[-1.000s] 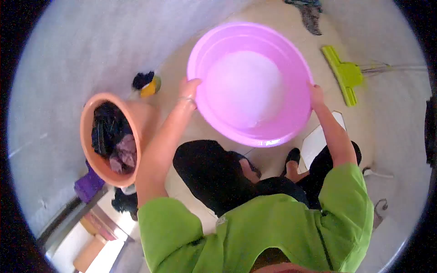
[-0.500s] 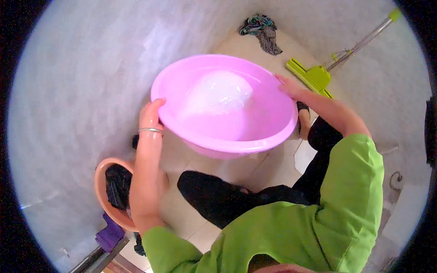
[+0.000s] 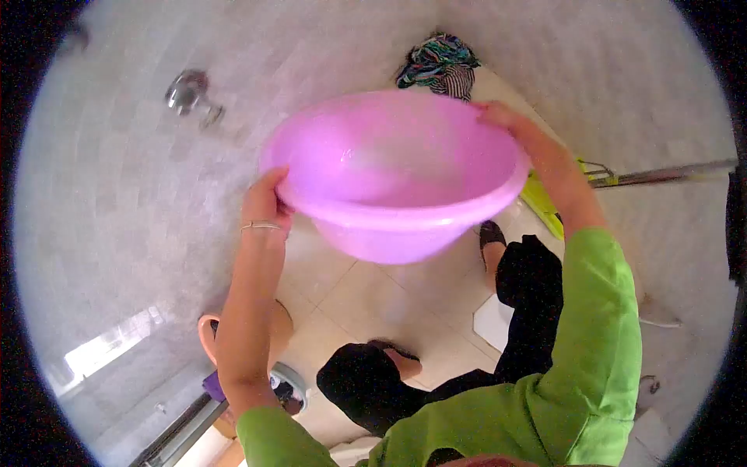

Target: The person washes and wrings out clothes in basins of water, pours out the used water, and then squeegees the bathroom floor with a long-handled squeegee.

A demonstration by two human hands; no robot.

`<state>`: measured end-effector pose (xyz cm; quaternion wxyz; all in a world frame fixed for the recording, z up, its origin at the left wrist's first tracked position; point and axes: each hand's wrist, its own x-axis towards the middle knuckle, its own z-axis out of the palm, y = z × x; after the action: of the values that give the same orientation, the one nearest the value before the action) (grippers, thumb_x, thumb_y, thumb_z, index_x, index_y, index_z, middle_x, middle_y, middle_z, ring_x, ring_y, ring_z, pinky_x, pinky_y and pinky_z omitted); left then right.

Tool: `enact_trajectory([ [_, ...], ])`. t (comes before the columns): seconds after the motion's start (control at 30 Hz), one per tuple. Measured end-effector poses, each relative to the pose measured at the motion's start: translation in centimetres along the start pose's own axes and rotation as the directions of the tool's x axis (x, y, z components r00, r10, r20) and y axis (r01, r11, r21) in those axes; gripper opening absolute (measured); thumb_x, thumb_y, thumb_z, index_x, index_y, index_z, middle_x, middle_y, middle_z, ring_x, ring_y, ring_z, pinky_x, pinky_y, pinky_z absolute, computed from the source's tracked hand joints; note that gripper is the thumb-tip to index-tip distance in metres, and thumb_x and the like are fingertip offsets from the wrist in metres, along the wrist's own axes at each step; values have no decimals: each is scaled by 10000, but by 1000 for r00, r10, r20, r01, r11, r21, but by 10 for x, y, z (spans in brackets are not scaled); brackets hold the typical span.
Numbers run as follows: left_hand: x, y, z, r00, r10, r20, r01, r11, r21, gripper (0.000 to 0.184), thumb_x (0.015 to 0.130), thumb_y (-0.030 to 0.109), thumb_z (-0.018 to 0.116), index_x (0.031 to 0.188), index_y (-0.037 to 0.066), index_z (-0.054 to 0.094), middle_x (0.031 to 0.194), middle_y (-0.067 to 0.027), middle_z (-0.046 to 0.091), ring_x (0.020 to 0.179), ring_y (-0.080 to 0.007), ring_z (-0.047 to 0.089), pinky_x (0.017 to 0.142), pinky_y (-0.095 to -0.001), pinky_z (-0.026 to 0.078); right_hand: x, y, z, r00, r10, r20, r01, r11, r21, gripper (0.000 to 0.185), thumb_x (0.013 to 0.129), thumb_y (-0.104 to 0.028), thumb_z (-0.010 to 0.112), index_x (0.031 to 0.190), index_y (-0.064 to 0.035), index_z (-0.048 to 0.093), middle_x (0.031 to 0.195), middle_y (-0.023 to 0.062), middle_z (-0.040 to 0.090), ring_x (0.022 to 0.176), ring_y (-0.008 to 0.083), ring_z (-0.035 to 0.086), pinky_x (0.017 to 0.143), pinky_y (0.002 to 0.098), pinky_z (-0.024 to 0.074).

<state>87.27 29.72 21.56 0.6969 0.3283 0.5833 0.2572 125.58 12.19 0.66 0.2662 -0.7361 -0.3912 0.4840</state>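
A large pink plastic basin (image 3: 389, 240) is held up in front of me, tilted, so that much of its outer wall shows. My left hand (image 3: 267, 204) is closed round its left rim, thumb on top, with a thin bracelet at the wrist. At the far right rim, my right hand (image 3: 504, 123) grips with its fingers partly hidden behind the basin. The basin's inside is blurred; a pale patch with a small glint shows there, and I cannot tell how much liquid it holds.
Bunched patterned cloth (image 3: 440, 62) lies in the far corner. A green-headed mop (image 3: 542, 204) stands at the right. Below my left forearm is an orange bucket (image 3: 278, 331), partly hidden. A metal fixture (image 3: 191, 93) juts from the left wall. My feet stand on pale floor tiles (image 3: 342, 284).
The basin has tipped, showing more outer wall; the frothy-looking white contents are now blurred. Both hands keep their grip. The view has shifted, revealing the wall fixture and hiding more of the orange bucket.
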Motion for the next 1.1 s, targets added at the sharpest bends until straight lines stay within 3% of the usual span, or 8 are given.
enact_trajectory([
  [0.2,32,24,63,993,-27,-114,20,998,-57,168,689,50,585,832,-28,543,800,-98,558,726,-195,548,617,-283,464,20,-21,-64,994,84,74,-66,974,-218,493,693,-132,532,1177,-95,450,956,48,571,800,129,531,726,258,436],
  [0.37,12,26,55,990,-60,-128,61,998,-3,220,698,67,570,881,-44,524,834,-116,558,771,-218,548,671,-315,461,-21,-25,-18,982,112,155,-165,905,393,489,697,-133,521,1178,-87,446,1000,66,554,811,148,532,715,272,439],
  [0.5,-22,22,33,966,-83,-247,97,994,45,256,694,107,541,909,-28,512,824,-111,550,769,-229,544,669,-333,455,-25,-33,6,958,228,171,-259,947,190,479,705,-137,523,1175,-78,446,1032,67,541,841,147,525,741,267,430],
  [0.7,-63,-6,-9,914,-84,-398,132,987,96,309,672,80,515,963,-23,488,851,-102,544,763,-203,541,614,-309,457,23,48,64,972,231,-45,-182,857,482,433,735,-225,505,1158,-136,473,925,37,564,763,123,516,621,269,441],
  [0.8,-71,-16,3,914,-18,-406,52,996,73,340,673,76,520,995,-26,476,863,-98,542,775,-196,538,613,-295,449,15,31,47,953,299,-58,-299,954,14,425,742,-282,501,1150,-164,481,868,9,555,741,102,501,571,270,433],
  [0.87,-76,-23,10,927,20,-374,16,996,92,359,674,75,527,1013,-27,469,870,-98,541,784,-196,537,624,-290,445,-8,4,40,839,513,184,-545,799,254,419,759,-335,494,1146,-176,478,871,-6,554,746,95,501,565,276,433],
  [0.97,-70,-23,40,949,57,-311,-37,997,70,368,679,57,541,1031,-26,470,880,-97,543,816,-194,535,671,-276,440,-46,-8,41,810,424,405,-586,578,568,442,761,-309,526,1158,-124,458,895,10,558,745,112,512,603,285,444],
  [1.1,-73,-6,121,958,190,-215,-179,981,73,324,715,43,554,1017,-51,483,839,-62,531,713,-142,523,596,-230,420,-78,-1,66,742,660,115,-314,192,930,460,749,-232,559,1155,-50,443,910,46,560,748,131,525,650,280,448],
])
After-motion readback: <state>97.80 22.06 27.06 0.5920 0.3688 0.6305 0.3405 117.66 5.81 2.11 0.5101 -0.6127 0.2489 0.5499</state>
